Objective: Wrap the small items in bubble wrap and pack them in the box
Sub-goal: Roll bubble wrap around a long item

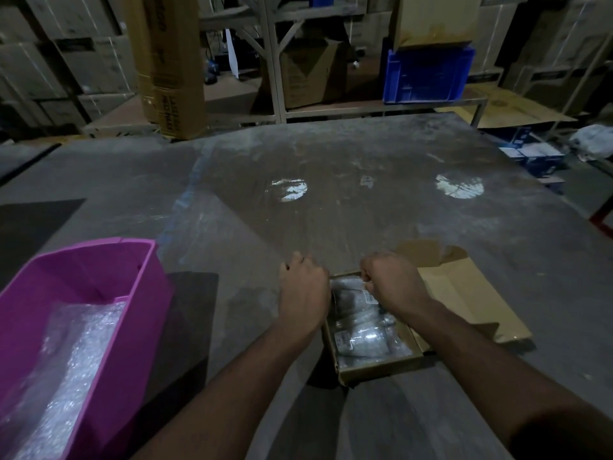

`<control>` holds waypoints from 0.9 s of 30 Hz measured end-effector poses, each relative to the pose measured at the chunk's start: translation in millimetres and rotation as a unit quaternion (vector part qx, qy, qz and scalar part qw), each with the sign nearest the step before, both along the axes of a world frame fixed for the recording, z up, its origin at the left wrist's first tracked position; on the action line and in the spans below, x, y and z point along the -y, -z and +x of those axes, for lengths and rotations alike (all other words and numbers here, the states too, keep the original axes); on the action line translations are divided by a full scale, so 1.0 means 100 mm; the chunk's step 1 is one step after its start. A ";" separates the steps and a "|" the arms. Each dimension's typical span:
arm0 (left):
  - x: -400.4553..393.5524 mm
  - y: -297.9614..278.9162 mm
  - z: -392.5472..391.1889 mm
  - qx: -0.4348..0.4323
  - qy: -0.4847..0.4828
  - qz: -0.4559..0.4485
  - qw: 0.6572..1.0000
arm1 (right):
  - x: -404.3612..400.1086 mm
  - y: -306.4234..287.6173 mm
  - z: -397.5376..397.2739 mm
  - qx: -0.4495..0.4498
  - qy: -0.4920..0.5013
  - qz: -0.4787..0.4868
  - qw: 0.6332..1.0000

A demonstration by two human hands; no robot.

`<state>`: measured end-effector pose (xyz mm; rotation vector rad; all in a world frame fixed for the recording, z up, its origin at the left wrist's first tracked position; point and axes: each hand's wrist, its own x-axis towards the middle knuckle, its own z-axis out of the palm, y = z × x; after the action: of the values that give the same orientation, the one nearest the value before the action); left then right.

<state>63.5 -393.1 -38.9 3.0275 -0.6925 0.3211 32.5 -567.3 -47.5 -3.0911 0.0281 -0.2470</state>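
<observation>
Here box (374,360) holds wrapped items (361,330); pink bin (139,293) holds bubble wrap (73,370).

Brown cardboard box (374,363) with clear, silvery-white bubble wrap bundles (360,323) inside, white labels on them. Bright pink plastic bin (109,293) holding whitish bubble wrap (66,370). Dull grey table (298,167) with pale scuffs. Blue crate (428,74) behind.

Two hands (303,290), one box (374,363), one pink bin (146,293).
</observation>
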 end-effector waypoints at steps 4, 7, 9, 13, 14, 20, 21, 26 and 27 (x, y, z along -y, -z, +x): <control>0.01 0.00 0.01 -0.029 -0.008 0.011 0.999 | 0.00 0.02 0.02 0.001 0.006 -0.004 1.000; 0.01 0.01 0.01 -0.039 -0.011 0.018 0.999 | 0.01 0.02 0.04 -0.003 0.003 0.000 1.000; 0.02 0.01 0.02 -0.050 -0.013 0.021 0.998 | 0.01 0.02 0.04 -0.008 0.002 -0.004 1.000; 0.05 0.01 0.04 -0.065 -0.017 0.043 0.997 | -0.01 0.05 0.06 -0.022 -0.001 -0.038 0.999; 0.06 0.02 0.05 -0.067 -0.018 0.048 0.996 | -0.01 0.05 0.07 -0.025 -0.003 -0.048 0.999; 0.09 0.02 0.06 -0.078 -0.029 0.064 0.994 | -0.01 0.07 0.03 -0.034 -0.001 -0.070 0.997; 0.10 0.03 0.06 -0.078 -0.031 0.061 0.995 | 0.00 0.07 0.03 -0.033 -0.001 -0.067 0.997; 0.06 0.04 0.05 -0.087 -0.032 0.039 0.995 | 0.03 0.04 -0.02 -0.042 0.002 -0.042 0.998; 0.04 0.05 0.04 -0.088 -0.031 0.025 0.995 | 0.04 0.02 -0.04 -0.042 0.010 -0.026 0.999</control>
<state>67.4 -397.0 -43.4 3.0799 -0.6049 0.0365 28.3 -571.5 -49.3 -3.1531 0.0573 -0.1190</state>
